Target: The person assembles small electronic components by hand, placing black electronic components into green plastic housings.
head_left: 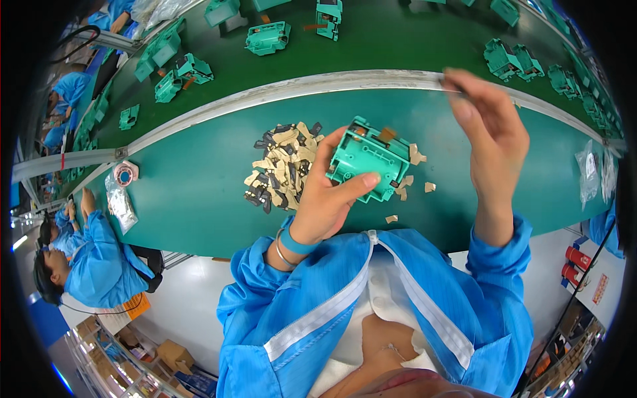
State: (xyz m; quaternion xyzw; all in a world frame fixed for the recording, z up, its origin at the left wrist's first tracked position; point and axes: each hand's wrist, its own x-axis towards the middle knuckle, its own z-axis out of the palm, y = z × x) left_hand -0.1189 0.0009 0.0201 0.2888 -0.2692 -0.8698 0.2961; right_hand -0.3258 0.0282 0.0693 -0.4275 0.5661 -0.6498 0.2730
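Observation:
My left hand [328, 199] grips a teal plastic housing [369, 158] and holds it just above the green bench [199, 192], thumb across its near face. A small brown piece sticks out of the housing's top. My right hand [492, 136] is raised to the right of the housing, fingers bent and pinched near the metal rail; whether anything is between the fingertips I cannot tell. A heap of small tan and black parts [282, 166] lies on the bench left of the housing. A few loose tan pieces [417, 174] lie under and right of it.
Beyond the metal rail [298, 86] a green conveyor [398, 46] carries several teal housings [267, 36]. A tape roll [125, 173] and a clear bag [121, 207] lie at the left, more clear bags [589, 169] at the right. Another person in blue [93, 255] sits at the left.

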